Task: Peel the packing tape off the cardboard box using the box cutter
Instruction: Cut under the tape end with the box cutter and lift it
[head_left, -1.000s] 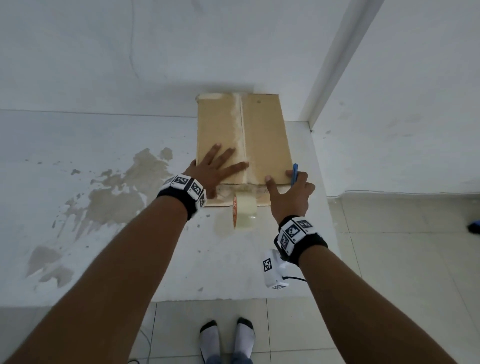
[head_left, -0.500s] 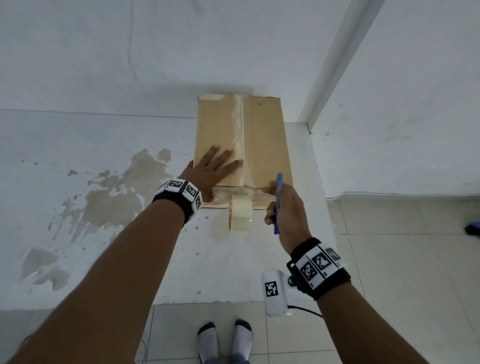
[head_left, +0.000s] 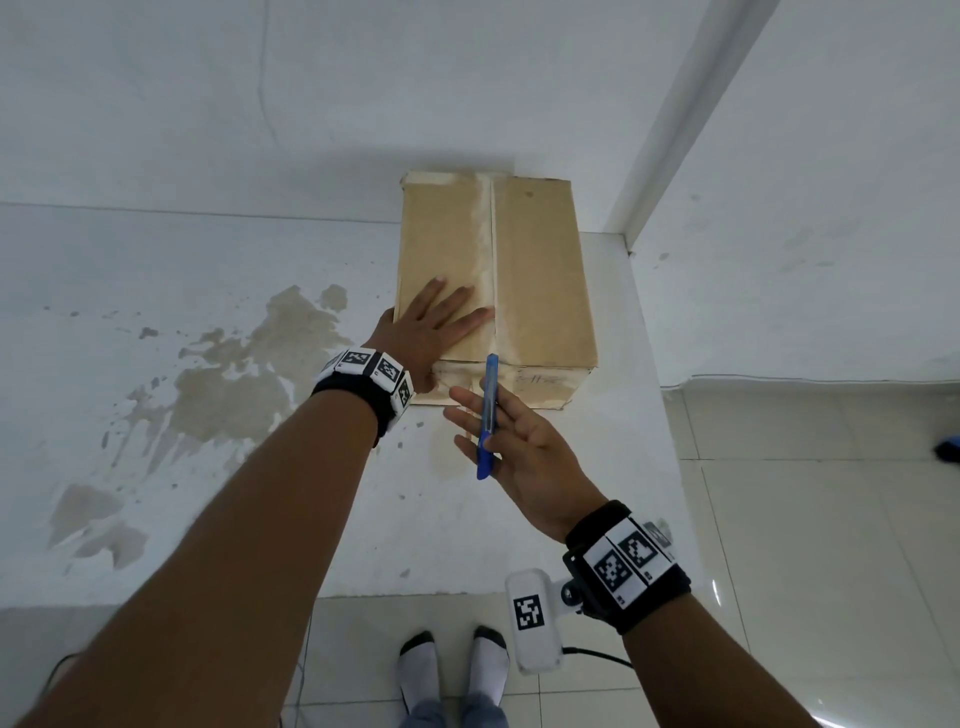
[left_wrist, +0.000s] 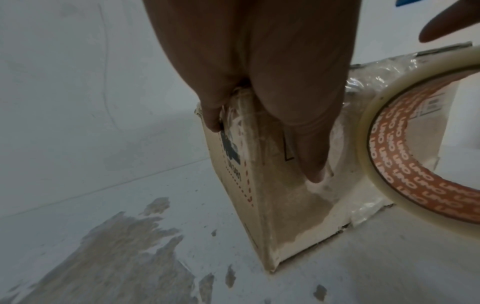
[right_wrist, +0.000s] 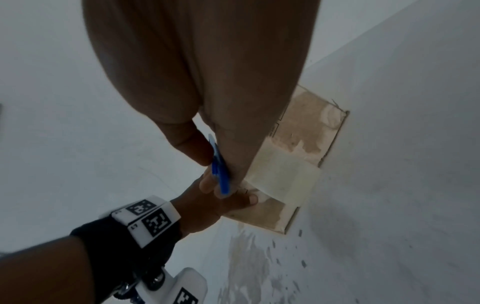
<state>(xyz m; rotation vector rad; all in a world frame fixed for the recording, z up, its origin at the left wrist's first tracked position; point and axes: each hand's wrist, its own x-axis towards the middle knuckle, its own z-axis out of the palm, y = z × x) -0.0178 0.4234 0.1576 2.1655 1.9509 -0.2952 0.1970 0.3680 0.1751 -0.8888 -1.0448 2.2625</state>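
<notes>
A brown cardboard box stands on the white table against the back wall. A strip of clear packing tape runs along its top seam. My left hand lies flat on the near left part of the box top, fingers straight; in the left wrist view its thumb rests on the front face. My right hand hovers just before the box's near face and pinches a blue box cutter between thumb and fingers, tip toward the box. A tape roll stands before the box, hidden in the head view.
The white table carries a large brown stain left of the box. Its right edge runs close beside the box, with tiled floor below. A white pillar rises at the back right.
My right hand left the box's right front corner, drew back toward me with the cutter and turned palm-left, now covering the tape roll. The left hand stayed on the box.
</notes>
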